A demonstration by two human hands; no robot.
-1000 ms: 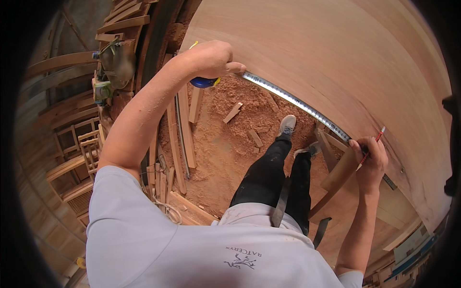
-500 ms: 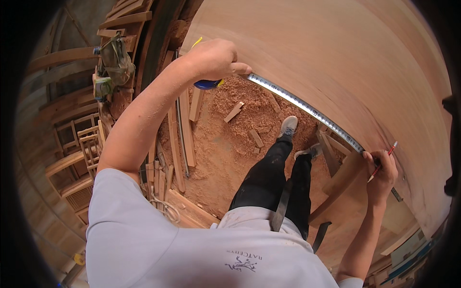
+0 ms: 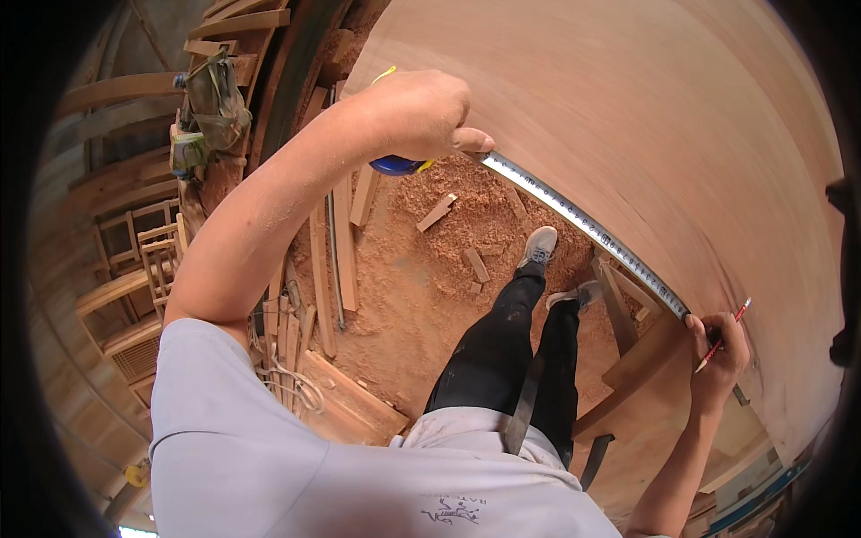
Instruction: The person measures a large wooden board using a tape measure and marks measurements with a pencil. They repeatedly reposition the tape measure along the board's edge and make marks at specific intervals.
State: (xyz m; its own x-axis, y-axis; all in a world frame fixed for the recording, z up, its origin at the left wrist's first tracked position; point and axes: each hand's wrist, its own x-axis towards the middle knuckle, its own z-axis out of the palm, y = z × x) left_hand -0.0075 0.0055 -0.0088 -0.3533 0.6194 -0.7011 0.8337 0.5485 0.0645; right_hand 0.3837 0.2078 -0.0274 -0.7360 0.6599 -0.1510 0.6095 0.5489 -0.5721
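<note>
While stretched, tape (image 3: 583,224) between hands.

sawdust floor (image 3: 421,287), stacked timber (image 3: 323,260), wooden frames (image 3: 152,260)

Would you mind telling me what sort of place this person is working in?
Most likely a woodworking or carpentry shop. Sawdust and offcuts cover the floor, wooden frames are stacked at the left, and the person stretches a tape measure along a large plywood sheet, pencil in the right hand.
</note>
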